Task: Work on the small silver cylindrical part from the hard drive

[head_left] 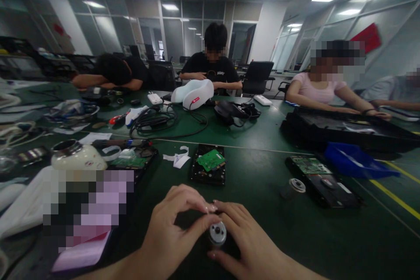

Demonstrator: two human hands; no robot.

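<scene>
A small silver cylindrical motor stands upright on the green table, its round end with small holes facing up. My right hand curls round it, thumb at the near side and fingers at the far side. The left thumb touches the motor's upper rim. My left hand is closed in a pinch, its fingertips meeting the right fingertips just beyond the motor. Whatever lies between those fingertips is too small to make out. Ahead lies a hard drive with a loose green circuit board on top.
Another small motor stands right, beside a second hard drive and a blue bin. Left are a pale round jar and a purple-screened phone. Cables and a neck pillow lie farther back; several people sit around.
</scene>
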